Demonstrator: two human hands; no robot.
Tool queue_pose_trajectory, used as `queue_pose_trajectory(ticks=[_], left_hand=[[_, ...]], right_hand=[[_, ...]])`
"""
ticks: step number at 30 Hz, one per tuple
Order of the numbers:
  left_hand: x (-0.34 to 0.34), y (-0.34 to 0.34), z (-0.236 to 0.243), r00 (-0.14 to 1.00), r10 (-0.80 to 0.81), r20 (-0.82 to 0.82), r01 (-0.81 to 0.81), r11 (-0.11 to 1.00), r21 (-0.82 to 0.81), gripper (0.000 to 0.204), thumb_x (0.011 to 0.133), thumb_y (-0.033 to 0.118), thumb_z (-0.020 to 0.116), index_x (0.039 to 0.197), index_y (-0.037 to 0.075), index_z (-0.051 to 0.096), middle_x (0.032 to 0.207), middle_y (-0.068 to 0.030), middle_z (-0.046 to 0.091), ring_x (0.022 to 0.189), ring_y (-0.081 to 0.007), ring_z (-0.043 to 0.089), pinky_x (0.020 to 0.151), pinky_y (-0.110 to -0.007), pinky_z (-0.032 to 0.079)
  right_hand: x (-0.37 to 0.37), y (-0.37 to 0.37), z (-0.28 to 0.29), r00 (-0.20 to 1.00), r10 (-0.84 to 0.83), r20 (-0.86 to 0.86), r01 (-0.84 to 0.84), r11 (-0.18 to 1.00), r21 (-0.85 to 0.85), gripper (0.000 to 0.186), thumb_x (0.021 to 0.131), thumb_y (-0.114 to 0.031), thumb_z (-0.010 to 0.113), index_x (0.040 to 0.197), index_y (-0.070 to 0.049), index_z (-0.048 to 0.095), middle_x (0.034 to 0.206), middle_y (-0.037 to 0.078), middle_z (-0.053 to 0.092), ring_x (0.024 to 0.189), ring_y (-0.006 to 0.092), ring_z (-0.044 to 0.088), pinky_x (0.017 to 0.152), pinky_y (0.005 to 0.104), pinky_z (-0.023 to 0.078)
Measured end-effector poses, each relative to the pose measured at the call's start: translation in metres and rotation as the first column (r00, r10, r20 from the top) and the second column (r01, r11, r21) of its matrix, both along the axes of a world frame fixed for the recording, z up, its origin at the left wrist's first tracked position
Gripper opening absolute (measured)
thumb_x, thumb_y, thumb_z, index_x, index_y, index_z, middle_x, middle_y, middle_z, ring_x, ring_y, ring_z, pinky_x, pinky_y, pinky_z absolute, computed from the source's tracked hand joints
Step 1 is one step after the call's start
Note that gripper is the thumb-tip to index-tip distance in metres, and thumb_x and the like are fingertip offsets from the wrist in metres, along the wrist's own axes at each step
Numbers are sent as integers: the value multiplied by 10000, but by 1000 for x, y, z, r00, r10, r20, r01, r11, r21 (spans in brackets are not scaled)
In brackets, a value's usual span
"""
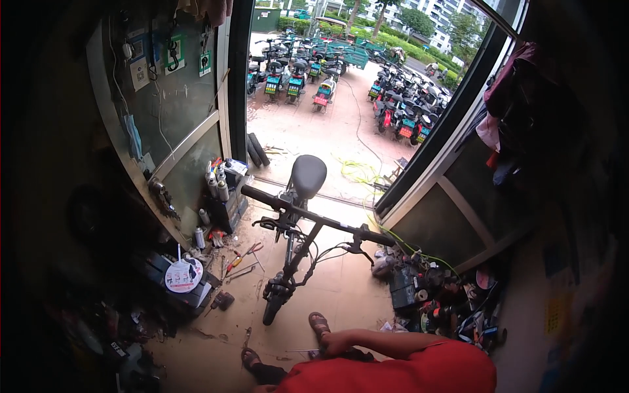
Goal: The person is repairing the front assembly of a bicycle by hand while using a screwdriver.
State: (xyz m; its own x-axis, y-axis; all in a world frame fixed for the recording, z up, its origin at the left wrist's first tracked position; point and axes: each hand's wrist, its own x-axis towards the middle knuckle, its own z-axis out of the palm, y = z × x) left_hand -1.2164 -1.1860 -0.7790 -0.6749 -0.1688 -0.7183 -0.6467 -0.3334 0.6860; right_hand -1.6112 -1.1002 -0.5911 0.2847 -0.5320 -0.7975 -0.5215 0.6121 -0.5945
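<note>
My right arm comes from a red sleeve at the lower right and bends across my body. Low in the middle, my right hand [337, 342] is closed, close to my sandalled foot. A tool with a thin metal shaft [299, 350] sticks out to the left of it; its handle is hidden. My left hand does not show. In front of me a small black bicycle [298, 255] stands upright, front wheel toward me, its handlebar [317, 223] slanting across and its saddle [308, 175] farther back. My right hand is apart from it.
Pliers [253, 249], other hand tools and a power drill [223, 300] lie on the floor at left, near spray cans [218, 187]. A black battery-like box [402, 288] and clutter crowd the right. Outside the doorway stand several parked scooters [295, 82] and a yellow-green hose [357, 170].
</note>
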Motion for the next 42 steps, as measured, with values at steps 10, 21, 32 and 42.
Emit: queue_pose_trajectory(ticks=[10, 21, 32, 42], left_hand=[[-80, 117, 60, 981, -62, 184, -29, 890, 455, 370, 957, 297, 710, 1239, 59, 733, 969, -54, 759, 786, -130, 677, 744, -309, 555], [-117, 72, -136, 952, 269, 148, -265, 963, -44, 390, 953, 251, 691, 1257, 6, 681, 1102, -176, 754, 950, -270, 733, 865, -399, 571], [-131, -10, -328, 506, 860, 66, -804, 443, 397, 241, 945, 151, 625, 1146, 31, 686, 1027, -134, 750, 850, -272, 723, 792, -378, 577], [-123, -9, -219, 196, 934, -299, -979, 172, -105, 353, 798, -71, 428, 1122, -48, 566, 1026, -173, 682, 857, -130, 633, 796, -258, 507]], right_hand=[[-81, 26, -36, 949, 169, 267, -267, 881, 391, 372, 887, -332, 697, 1006, 19, 730, 863, 136, 691, 774, 232, 621, 717, 410, 512], [-34, 5, -334, 992, -112, -59, 119, 985, 124, 375, 936, -332, 666, 1171, -40, 680, 1028, 203, 727, 881, 358, 712, 799, 459, 560], [-2, 36, -715, 961, 193, -199, -205, 978, -42, 309, 870, -287, 711, 1106, -87, 716, 976, 191, 749, 889, 376, 731, 759, 460, 592], [39, -19, -832, 825, 510, -244, -511, 857, 64, 343, 820, -330, 722, 1107, -149, 772, 920, 148, 767, 926, 315, 739, 849, 416, 570]])
